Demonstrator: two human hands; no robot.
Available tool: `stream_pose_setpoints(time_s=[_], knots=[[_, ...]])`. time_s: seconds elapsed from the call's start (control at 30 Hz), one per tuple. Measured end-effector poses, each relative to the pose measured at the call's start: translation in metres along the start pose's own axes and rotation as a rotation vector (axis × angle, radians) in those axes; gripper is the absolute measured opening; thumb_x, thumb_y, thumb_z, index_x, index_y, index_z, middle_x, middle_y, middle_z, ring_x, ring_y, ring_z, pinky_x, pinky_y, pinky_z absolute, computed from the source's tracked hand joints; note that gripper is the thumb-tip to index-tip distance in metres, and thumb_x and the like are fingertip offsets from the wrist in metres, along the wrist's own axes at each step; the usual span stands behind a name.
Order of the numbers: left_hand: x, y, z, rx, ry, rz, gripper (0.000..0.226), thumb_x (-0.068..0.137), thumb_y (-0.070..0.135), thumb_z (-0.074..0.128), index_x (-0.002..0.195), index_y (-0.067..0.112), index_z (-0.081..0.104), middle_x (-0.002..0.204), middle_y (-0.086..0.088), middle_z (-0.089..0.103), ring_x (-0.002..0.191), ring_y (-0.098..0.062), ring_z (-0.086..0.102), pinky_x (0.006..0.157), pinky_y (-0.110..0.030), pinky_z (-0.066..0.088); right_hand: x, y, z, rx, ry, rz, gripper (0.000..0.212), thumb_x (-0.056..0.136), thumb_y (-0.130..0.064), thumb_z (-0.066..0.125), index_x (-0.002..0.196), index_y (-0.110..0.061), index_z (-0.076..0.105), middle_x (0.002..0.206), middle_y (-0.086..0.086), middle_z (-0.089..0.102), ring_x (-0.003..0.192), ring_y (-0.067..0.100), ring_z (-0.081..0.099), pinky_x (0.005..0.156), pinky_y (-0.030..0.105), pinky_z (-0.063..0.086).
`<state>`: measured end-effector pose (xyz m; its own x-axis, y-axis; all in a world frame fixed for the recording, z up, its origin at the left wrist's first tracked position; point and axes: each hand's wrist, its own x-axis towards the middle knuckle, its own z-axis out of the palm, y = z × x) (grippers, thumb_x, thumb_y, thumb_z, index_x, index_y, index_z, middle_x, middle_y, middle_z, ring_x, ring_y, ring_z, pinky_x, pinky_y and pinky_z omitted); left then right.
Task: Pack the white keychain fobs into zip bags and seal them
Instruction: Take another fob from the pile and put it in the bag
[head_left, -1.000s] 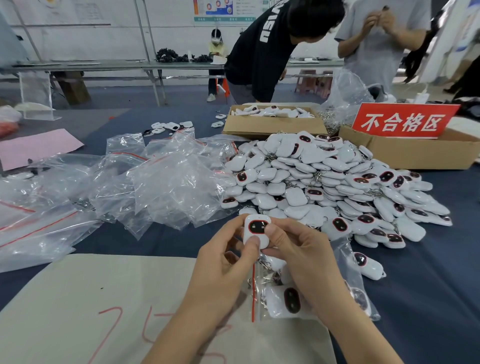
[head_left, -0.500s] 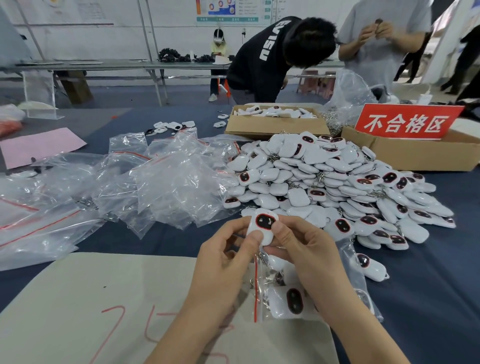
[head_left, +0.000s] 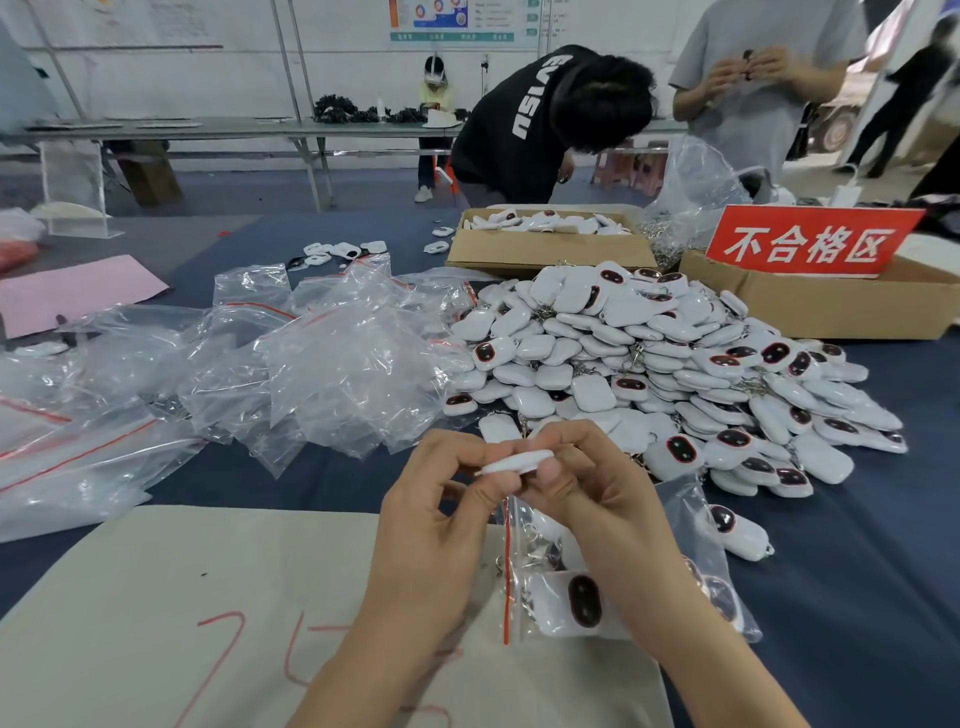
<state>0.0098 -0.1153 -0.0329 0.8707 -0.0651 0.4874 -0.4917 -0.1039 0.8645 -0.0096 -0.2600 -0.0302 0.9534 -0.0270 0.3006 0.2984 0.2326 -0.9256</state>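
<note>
Both forearms come in from bottom edge, bare, angled inward so hands meet mid-frame. L hand (head_left: 441, 519): fingers (head_left: 457, 452) curled, thumb + fingertips pinching left end of a white fob (head_left: 519, 461), held edge-on. R hand (head_left: 608, 514): knuckles up, fingers curled over fob's right end, thumb pressed against its underside. Thumbs almost touching.

Both hands up front: left hand (head_left: 441, 519) and right hand (head_left: 597, 509) pinch one white fob (head_left: 517, 461) between the fingertips, turned edge-on. Right under them there's a zip bag (head_left: 540, 608) with a red strip, a few fobs already inside, lying on a beige sheet (head_left: 182, 597). Big fob pile (head_left: 649, 364) just behind, crumpled empty bags (head_left: 322, 374) to the left, cardboard box (head_left: 545, 252) and red sign (head_left: 810, 241) further back.
</note>
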Motion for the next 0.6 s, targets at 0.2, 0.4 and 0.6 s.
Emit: stream_pose_setpoints(time_s=[0.2, 0.4, 0.6], knots=[[0.0003, -0.0014, -0.0021, 0.037, 0.004, 0.004, 0.026, 0.088, 0.005, 0.074, 0.089, 0.031, 0.072, 0.095, 0.005, 0.072, 0.087, -0.014, 0.065, 0.072, -0.011, 0.045, 0.0006, 0.0020, 0.0007, -0.050, 0.002, -0.009, 0.016, 0.098, -0.010, 0.056, 0.092, -0.021, 0.066, 0.100, 0.011, 0.075, 0.100, 0.024, 0.070, 0.090, 0.032, 0.056], [-0.0027, 0.0001, 0.0024, -0.184, -0.111, -0.173, 0.020, 0.089, 0.042, 0.065, 0.107, 0.034, 0.071, 0.107, 0.005, 0.074, 0.095, -0.012, 0.070, 0.080, -0.023, 0.055, -0.0008, -0.0025, -0.0010, -0.104, 0.034, -0.015, 0.008, 0.097, -0.017, 0.057, 0.098, -0.015, 0.064, 0.119, 0.000, 0.072, 0.112, 0.018, 0.068, 0.092, 0.031, 0.056], [0.0029, -0.0021, -0.0009, -0.278, -0.090, -0.300, 0.032, 0.088, 0.034, 0.069, 0.121, 0.032, 0.068, 0.108, 0.009, 0.076, 0.094, -0.008, 0.070, 0.084, -0.022, 0.056, -0.0011, -0.0055, -0.0023, -0.139, -0.054, 0.049, 0.026, 0.096, -0.011, 0.057, 0.121, -0.016, 0.061, 0.126, -0.012, 0.069, 0.118, 0.008, 0.065, 0.099, 0.021, 0.050]])
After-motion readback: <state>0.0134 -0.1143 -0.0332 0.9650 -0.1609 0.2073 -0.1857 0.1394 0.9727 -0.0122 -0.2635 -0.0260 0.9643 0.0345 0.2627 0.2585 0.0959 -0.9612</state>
